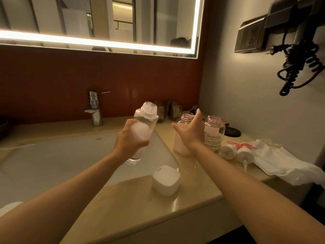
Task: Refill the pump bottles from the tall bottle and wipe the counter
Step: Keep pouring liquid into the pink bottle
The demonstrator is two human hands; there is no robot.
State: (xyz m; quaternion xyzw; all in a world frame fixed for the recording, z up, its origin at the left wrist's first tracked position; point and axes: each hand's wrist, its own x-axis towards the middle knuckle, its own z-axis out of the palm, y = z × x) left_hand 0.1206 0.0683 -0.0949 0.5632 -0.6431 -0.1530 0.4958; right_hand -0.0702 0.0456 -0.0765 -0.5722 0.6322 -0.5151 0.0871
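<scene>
— Clear plastic, that tall bottle (140,132): light, a bit slippery. My left hand (129,140) is wrapped round its middle, over the sink (52,155).

— And the right hand (189,132)?

— Spread wide, holding nothing, just in front of two uncapped pump bottles (182,136). Grab one by its side.

Three open bottles (143,131), two pump heads (228,151), perhaps one cloth (274,159)

I see a clear tall bottle (142,132) with white foam inside, two pale pink pump bottles (182,136) at three o'clock of it, a beige surface (133,205), a white cap (166,180), a white cloth (284,162), and a dark red wall (52,81).
</scene>
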